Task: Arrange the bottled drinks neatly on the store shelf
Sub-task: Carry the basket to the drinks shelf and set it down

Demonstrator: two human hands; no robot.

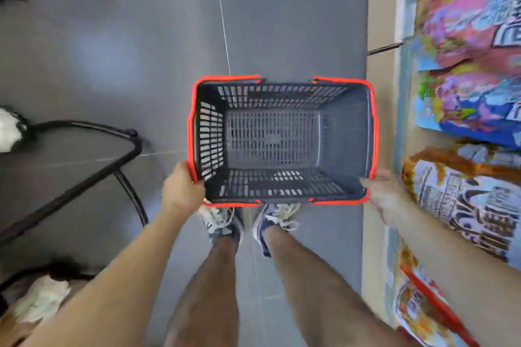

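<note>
grey slotted basket (348, 132), red rim, grey floor (112, 36)

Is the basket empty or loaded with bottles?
Empty: the basket shows its bare slotted floor and walls, no bottles inside.

dark grey slatted plastic basket (282, 96) with red rim: upright, gripped at near corners, just beside beige store shelf (380, 8)

This looks like a shop: a red-rimmed grey slatted plastic basket (348, 132) and blurred colourful printed packets (473, 22) lining the aisle.
</note>
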